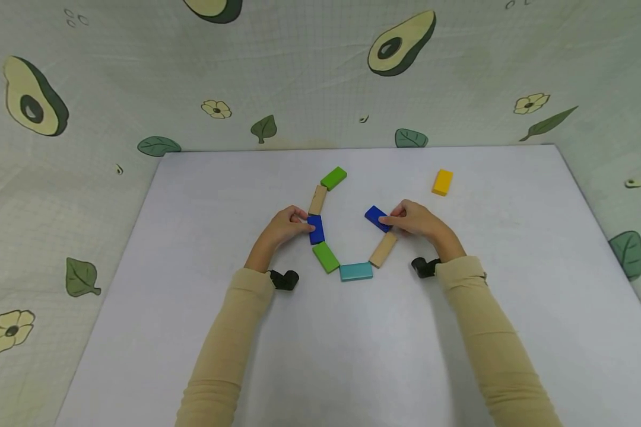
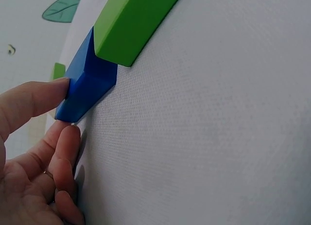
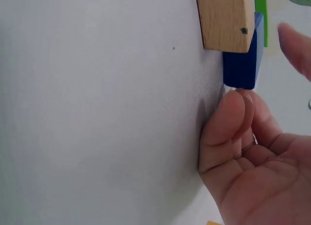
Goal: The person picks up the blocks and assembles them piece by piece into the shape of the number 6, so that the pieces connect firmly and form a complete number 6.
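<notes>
Rectangular blocks lie flat in an open curve on the white table. On its left side, my left hand [image 1: 284, 227] pinches a blue block [image 2: 92, 81] between thumb and fingertips. That block touches a green block [image 2: 129, 33] and sits below a plain wooden block [image 1: 317, 200]. At the curve's right end, my right hand [image 1: 413, 218] touches the near end of another blue block [image 3: 239, 69] with its fingertips. Its thumb is lifted off that block in the right wrist view. A second wooden block [image 3: 226, 21] adjoins this blue one.
A teal block [image 1: 356, 271] forms the curve's near side, and a green block [image 1: 333, 178] its far left end. Apart from them, a yellow block [image 1: 442, 182] lies at the back right. Behind the table [image 1: 203, 190] hangs cloth with avocado prints.
</notes>
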Demonstrator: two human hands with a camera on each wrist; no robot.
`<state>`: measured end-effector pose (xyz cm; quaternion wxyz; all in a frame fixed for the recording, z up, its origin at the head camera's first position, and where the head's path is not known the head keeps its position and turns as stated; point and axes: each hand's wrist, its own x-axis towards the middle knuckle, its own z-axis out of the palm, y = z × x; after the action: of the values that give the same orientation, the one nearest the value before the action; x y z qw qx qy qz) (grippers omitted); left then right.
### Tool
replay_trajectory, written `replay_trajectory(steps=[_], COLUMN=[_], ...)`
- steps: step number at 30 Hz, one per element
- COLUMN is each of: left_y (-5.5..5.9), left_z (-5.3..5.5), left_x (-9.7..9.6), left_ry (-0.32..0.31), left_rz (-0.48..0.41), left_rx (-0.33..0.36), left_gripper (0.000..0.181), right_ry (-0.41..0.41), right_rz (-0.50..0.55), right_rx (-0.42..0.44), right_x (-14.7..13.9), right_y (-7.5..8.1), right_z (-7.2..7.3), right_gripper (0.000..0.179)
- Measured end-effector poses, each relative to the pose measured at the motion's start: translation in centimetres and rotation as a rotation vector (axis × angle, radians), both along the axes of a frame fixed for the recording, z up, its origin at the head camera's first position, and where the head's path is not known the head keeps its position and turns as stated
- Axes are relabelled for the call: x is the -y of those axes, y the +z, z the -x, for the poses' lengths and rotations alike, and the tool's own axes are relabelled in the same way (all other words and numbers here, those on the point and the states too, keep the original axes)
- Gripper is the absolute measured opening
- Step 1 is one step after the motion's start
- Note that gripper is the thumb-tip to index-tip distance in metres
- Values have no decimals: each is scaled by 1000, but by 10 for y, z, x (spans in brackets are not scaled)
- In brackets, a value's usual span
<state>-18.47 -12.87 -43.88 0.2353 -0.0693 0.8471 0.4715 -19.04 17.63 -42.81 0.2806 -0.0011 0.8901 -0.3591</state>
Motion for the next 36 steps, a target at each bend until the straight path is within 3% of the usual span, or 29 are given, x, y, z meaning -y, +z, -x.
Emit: replay_trajectory(steps=[15,18,22,26,36], left_y=[1,0,-1,-1,1], left_z=[1,1,1,1,0], left_x=[2,2,1,0,-2], left_ry=[3,2,-4,2,12], left_rz=[13,16,31,44,39], left_rx=[7,9,11,19,21], left_gripper=[35,35,36,36,35], right_ry=[-159,-256,-452,-583,-617], right_rz=[-29,-17,-26,-15,-51], right_rx=[-110,-140,-174,-129,-102], right_x=[-2,-14,-32,-47,-60], right_y=[6,11,14,11,-6], right_z=[5,10,18,26,38], right_gripper=[68,67,68,75,75])
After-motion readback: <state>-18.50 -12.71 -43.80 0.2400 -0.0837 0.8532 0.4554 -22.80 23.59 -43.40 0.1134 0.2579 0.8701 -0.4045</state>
